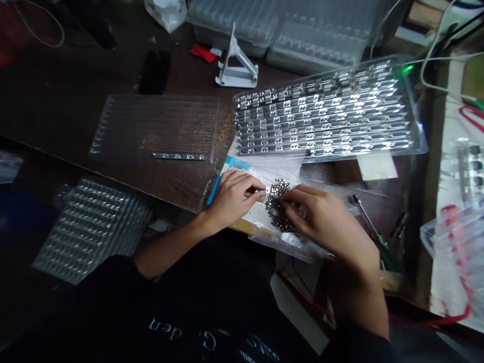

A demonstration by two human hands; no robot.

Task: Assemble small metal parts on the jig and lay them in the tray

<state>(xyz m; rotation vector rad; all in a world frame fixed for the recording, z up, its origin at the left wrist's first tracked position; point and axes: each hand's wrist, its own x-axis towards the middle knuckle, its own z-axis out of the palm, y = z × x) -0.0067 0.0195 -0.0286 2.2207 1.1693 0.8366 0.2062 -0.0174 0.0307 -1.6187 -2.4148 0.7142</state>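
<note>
Between the thumb and fingers of my left hand [235, 198] is a small metal connector [262, 190], its end pointing right. My right hand [317, 217] has its fingertips in a pile of small metal parts [279, 214] on a white sheet; its thumb and index finger are pinched together, and whatever they hold is hidden. Beyond my hands lies a clear plastic tray [420, 143] filled with rows of shiny metal connectors [321, 113]. A second clear tray [151, 116], to the left, has one row of connectors [178, 156] near its front edge.
A white phone stand [238, 65] and a black phone [155, 72] are at the back. Stacked clear trays [317, 35] stand behind. A screwdriver [366, 217] lies right of my right hand. More filled trays [91, 227] are stacked low on the left.
</note>
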